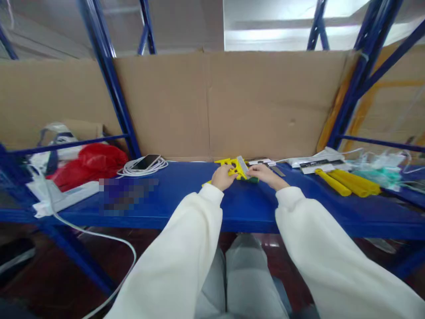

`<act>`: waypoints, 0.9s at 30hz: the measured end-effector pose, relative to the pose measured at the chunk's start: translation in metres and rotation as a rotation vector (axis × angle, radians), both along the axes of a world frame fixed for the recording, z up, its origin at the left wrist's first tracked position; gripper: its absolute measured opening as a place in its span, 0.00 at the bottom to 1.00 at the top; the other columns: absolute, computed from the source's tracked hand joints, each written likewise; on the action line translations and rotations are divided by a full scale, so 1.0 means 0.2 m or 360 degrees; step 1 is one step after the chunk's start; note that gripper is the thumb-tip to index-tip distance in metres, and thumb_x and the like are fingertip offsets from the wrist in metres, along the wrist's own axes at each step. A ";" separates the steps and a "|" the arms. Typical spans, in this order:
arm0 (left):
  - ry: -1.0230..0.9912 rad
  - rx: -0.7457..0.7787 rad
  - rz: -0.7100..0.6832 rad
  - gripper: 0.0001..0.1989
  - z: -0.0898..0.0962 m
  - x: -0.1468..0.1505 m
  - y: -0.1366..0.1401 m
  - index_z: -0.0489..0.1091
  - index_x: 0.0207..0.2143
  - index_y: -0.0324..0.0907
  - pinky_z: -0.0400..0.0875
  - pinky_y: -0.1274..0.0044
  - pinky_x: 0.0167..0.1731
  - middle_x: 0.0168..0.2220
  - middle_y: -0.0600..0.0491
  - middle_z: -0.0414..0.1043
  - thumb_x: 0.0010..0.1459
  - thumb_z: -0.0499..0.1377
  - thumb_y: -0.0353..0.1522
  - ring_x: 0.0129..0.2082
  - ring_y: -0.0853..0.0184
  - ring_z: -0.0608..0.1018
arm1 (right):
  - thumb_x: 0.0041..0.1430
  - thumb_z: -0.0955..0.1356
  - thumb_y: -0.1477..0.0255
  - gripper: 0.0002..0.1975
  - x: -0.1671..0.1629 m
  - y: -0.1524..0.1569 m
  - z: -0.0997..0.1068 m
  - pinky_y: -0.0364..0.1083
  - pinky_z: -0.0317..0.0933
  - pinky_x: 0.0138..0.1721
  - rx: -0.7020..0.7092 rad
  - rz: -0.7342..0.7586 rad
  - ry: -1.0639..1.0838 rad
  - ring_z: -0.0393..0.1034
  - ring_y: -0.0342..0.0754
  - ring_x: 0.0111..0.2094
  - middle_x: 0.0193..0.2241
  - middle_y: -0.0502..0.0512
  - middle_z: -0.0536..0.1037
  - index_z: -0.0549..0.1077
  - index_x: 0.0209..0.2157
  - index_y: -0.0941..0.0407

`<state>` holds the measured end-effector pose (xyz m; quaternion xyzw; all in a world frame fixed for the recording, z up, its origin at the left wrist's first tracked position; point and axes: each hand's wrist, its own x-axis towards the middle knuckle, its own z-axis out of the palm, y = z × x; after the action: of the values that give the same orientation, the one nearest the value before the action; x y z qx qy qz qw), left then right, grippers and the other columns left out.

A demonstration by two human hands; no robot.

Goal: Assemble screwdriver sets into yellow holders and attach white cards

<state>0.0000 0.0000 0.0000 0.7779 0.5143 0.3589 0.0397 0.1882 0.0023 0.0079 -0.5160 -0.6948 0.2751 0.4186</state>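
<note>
Over the blue shelf top (192,190), my left hand (223,177) is closed around the near left side of a yellow plastic piece (237,168) with cut-out openings. My right hand (264,174) has its fingers pinched at the lower end of a flat grey strip (242,165), which lies slantwise against the yellow piece's right side. Something dark green (253,180) shows just under my right fingers. My fingers cover part of the yellow piece, and its exact kind is not clear. Behind my right hand lies a flat grey blade (278,171).
To the right lie yellow tubular handles (352,182), a black-and-white package (317,165) and clear plastic bags (381,170). A phone (146,162) rests on a coiled white cable (161,164) at left, near a red bag (96,164). A cardboard panel (166,106) stands behind.
</note>
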 end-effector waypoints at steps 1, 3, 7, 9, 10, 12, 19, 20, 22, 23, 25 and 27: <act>-0.0004 -0.0006 0.0016 0.15 0.00 0.00 0.00 0.74 0.48 0.40 0.68 0.73 0.52 0.49 0.47 0.76 0.58 0.62 0.31 0.50 0.61 0.77 | 0.42 0.68 0.69 0.06 0.00 0.00 0.00 0.44 0.55 0.32 0.0013 0.0022 0.0006 0.61 0.43 0.26 0.19 0.48 0.70 0.72 0.20 0.57; 0.0004 -0.0002 0.0012 0.16 0.00 0.00 0.00 0.72 0.50 0.41 0.69 0.71 0.51 0.49 0.48 0.76 0.58 0.62 0.31 0.49 0.61 0.77 | 0.43 0.68 0.68 0.06 0.00 0.01 -0.01 0.44 0.55 0.31 0.0020 0.0052 0.0016 0.61 0.43 0.25 0.19 0.47 0.70 0.72 0.20 0.57; 0.0088 0.0075 -0.0148 0.21 -0.01 0.00 0.00 0.68 0.55 0.45 0.70 0.71 0.51 0.51 0.49 0.74 0.59 0.59 0.26 0.51 0.62 0.75 | 0.41 0.69 0.68 0.06 0.00 0.03 -0.03 0.43 0.54 0.30 -0.0042 0.0062 0.0036 0.60 0.42 0.24 0.19 0.47 0.70 0.72 0.20 0.57; 0.0177 0.0114 -0.0237 0.22 -0.02 -0.01 0.00 0.69 0.56 0.46 0.69 0.72 0.52 0.51 0.49 0.74 0.60 0.56 0.24 0.52 0.63 0.75 | 0.41 0.70 0.68 0.06 0.00 0.04 -0.04 0.43 0.54 0.30 -0.0061 0.0058 0.0050 0.61 0.42 0.24 0.19 0.47 0.71 0.72 0.20 0.57; 0.0227 0.0118 -0.0256 0.22 -0.02 -0.01 0.00 0.70 0.56 0.47 0.68 0.73 0.52 0.49 0.49 0.74 0.61 0.55 0.24 0.51 0.63 0.75 | 0.41 0.70 0.68 0.06 0.00 0.04 -0.04 0.43 0.54 0.30 -0.0061 0.0065 0.0052 0.61 0.42 0.24 0.19 0.47 0.71 0.72 0.20 0.57; 0.0315 0.0103 -0.0248 0.21 -0.02 -0.01 0.00 0.72 0.55 0.47 0.68 0.73 0.52 0.46 0.49 0.73 0.62 0.53 0.25 0.49 0.63 0.75 | 0.42 0.70 0.68 0.06 0.01 0.05 -0.05 0.43 0.55 0.30 -0.0054 0.0085 0.0043 0.62 0.42 0.24 0.20 0.47 0.72 0.73 0.21 0.57; 0.0446 0.0072 -0.0167 0.22 -0.01 -0.01 -0.01 0.70 0.58 0.52 0.68 0.75 0.50 0.46 0.50 0.70 0.64 0.53 0.27 0.50 0.63 0.74 | 0.43 0.71 0.69 0.06 0.01 0.05 -0.05 0.43 0.57 0.31 -0.0066 0.0109 0.0017 0.64 0.43 0.24 0.20 0.47 0.73 0.74 0.22 0.58; 0.0452 0.0065 -0.0162 0.22 -0.01 -0.01 -0.01 0.70 0.58 0.52 0.68 0.75 0.50 0.46 0.50 0.70 0.64 0.52 0.27 0.50 0.64 0.74 | 0.43 0.71 0.69 0.06 0.01 0.05 -0.05 0.43 0.57 0.31 -0.0075 0.0099 0.0017 0.64 0.43 0.24 0.20 0.47 0.73 0.74 0.22 0.58; 0.0454 0.0053 -0.0152 0.22 -0.01 -0.01 -0.02 0.70 0.58 0.53 0.68 0.75 0.51 0.47 0.50 0.70 0.64 0.52 0.27 0.50 0.64 0.74 | 0.44 0.70 0.70 0.05 0.00 0.04 -0.05 0.43 0.58 0.32 -0.0082 0.0087 0.0017 0.64 0.43 0.24 0.20 0.48 0.74 0.74 0.22 0.58; 0.0451 0.0047 -0.0146 0.22 -0.01 -0.01 -0.02 0.70 0.58 0.53 0.68 0.76 0.51 0.47 0.50 0.70 0.64 0.52 0.27 0.50 0.64 0.73 | 0.45 0.70 0.70 0.05 0.00 0.04 -0.04 0.44 0.60 0.34 -0.0075 0.0078 0.0024 0.66 0.43 0.25 0.21 0.49 0.75 0.75 0.23 0.58; 0.0435 0.0036 -0.0130 0.22 -0.01 -0.01 -0.01 0.69 0.59 0.52 0.67 0.76 0.51 0.47 0.50 0.70 0.64 0.52 0.28 0.51 0.64 0.73 | 0.49 0.69 0.70 0.06 0.01 0.05 -0.04 0.44 0.62 0.37 -0.0032 -0.0004 0.0035 0.69 0.45 0.28 0.25 0.51 0.77 0.76 0.25 0.58; 0.0415 0.0021 -0.0109 0.22 0.00 -0.01 -0.02 0.68 0.59 0.52 0.67 0.75 0.52 0.47 0.50 0.70 0.65 0.52 0.28 0.51 0.64 0.73 | 0.52 0.67 0.72 0.06 0.04 0.07 -0.04 0.45 0.63 0.40 0.0061 -0.0208 -0.0050 0.71 0.47 0.33 0.29 0.54 0.79 0.76 0.27 0.58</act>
<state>-0.0011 -0.0032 -0.0010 0.8353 0.4859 0.2564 -0.0203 0.1956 0.0163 0.0001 -0.5564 -0.6713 0.2257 0.4345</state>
